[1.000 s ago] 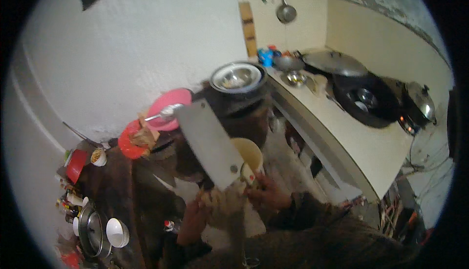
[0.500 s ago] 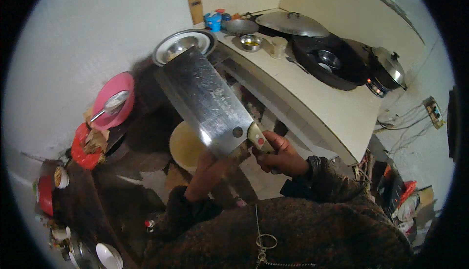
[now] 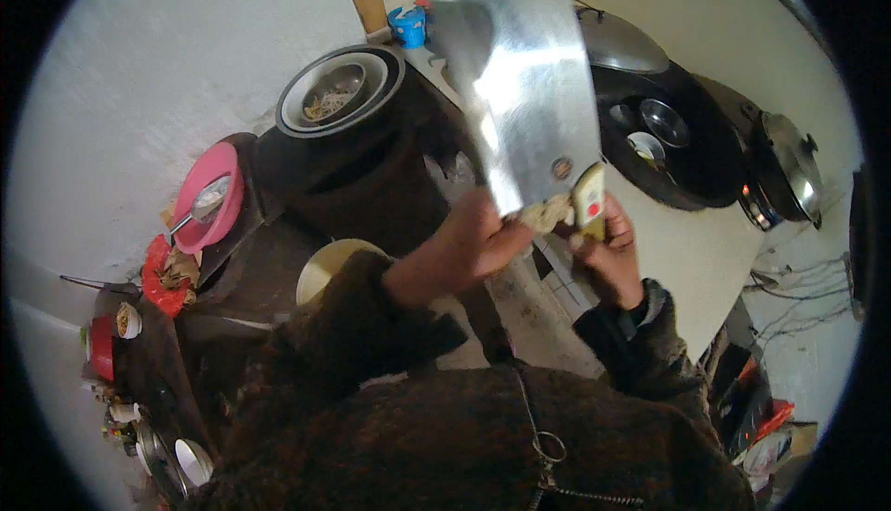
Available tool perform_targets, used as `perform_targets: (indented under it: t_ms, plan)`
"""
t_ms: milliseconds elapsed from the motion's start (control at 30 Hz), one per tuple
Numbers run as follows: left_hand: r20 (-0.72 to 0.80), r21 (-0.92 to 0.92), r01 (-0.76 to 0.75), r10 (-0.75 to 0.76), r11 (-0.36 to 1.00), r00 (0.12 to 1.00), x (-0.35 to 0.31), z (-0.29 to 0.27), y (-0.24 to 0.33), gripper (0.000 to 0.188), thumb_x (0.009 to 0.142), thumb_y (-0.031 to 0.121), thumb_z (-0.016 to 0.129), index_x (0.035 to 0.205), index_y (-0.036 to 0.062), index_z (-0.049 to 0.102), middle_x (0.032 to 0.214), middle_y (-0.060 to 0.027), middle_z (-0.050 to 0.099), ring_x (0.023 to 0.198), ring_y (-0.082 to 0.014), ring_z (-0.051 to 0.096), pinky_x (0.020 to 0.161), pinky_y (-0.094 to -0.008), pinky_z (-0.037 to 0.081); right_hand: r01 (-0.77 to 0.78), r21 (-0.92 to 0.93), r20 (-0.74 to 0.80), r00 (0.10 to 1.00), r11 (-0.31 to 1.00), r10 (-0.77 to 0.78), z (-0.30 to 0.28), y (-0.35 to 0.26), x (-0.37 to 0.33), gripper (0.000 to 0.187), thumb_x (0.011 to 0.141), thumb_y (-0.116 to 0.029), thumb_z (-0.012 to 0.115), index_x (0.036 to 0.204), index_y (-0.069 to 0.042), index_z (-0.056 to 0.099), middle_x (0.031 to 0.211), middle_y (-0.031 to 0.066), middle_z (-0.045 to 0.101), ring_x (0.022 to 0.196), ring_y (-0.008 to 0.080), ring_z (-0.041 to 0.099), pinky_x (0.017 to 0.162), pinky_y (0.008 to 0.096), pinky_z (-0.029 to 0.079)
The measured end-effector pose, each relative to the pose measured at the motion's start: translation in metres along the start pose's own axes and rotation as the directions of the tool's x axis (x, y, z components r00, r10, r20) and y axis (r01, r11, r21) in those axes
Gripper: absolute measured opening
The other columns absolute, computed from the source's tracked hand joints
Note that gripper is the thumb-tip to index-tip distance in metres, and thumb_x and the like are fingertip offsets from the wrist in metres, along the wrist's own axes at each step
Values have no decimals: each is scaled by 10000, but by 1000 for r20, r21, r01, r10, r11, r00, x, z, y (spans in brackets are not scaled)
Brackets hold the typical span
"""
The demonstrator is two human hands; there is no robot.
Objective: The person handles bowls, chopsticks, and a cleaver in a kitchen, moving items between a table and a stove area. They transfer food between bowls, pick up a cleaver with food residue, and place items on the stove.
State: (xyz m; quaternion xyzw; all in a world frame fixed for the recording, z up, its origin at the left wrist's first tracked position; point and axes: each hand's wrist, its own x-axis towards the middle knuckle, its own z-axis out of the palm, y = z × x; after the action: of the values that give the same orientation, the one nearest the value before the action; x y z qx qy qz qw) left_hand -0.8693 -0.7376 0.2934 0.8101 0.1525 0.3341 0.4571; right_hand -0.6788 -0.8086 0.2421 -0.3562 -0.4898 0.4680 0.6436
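My right hand [image 3: 614,256] grips the pale riveted handle of a wide cleaver [image 3: 538,75], held up in front of me with its blade pointing up and away. At the heel of the blade, my left hand [image 3: 464,253] is closed on a lumpy beige piece [image 3: 549,214], close beside the handle; its exact kind I cannot tell. The fingertips of the left hand are partly hidden by the blade. Light glares off the steel, and the blade covers part of the counter behind it.
A pale counter [image 3: 691,256] on the right carries a large black wok [image 3: 687,177] with small bowls inside and a lidded pot [image 3: 789,168] over a flame. Nested basins [image 3: 288,107] stand at the back left, near a pink basin [image 3: 190,181]. Below my left arm is a cream tub [image 3: 320,270].
The cleaver has risen and swung more upright, further right in view. My left hand has come up beside its heel, where a beige piece now shows. The view has shifted somewhat.
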Motion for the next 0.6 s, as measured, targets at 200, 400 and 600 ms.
perform_targets:
  t_ms: [200, 400, 600]
  plan:
    - [111, -72, 146, -138, 987, 984, 83, -2, 2, 320, 853, 40, 526, 1165, -25, 498, 848, -68, 592, 767, -83, 552, 663, -238, 451, -14, 29, -82, 996, 999, 16, -45, -7, 63, 531, 747, -103, 617, 1246, -36, 445, 1123, 60, 566, 1045, 179, 547, 911, 322, 444]
    - [-1, -172, -114, 115, 978, 993, 108, -18, -44, 378, 855, 65, 534, 1211, -43, 469, 1068, -130, 560, 931, -177, 558, 806, -304, 447, 91, 94, -236, 969, 991, -66, -50, 5, 95, 463, 769, -132, 636, 1192, -33, 476, 1061, 66, 588, 933, 167, 588, 820, 301, 481]
    - [-27, -81, -203, 201, 976, 979, 121, -77, -79, 310, 849, 50, 564, 1157, 23, 538, 1067, -100, 572, 1018, -186, 545, 841, -313, 461, 120, -123, -322, 934, 985, -155, -15, -1, 155, 438, 753, -166, 660, 1134, -19, 499, 961, 61, 594, 799, 138, 585, 690, 265, 480]
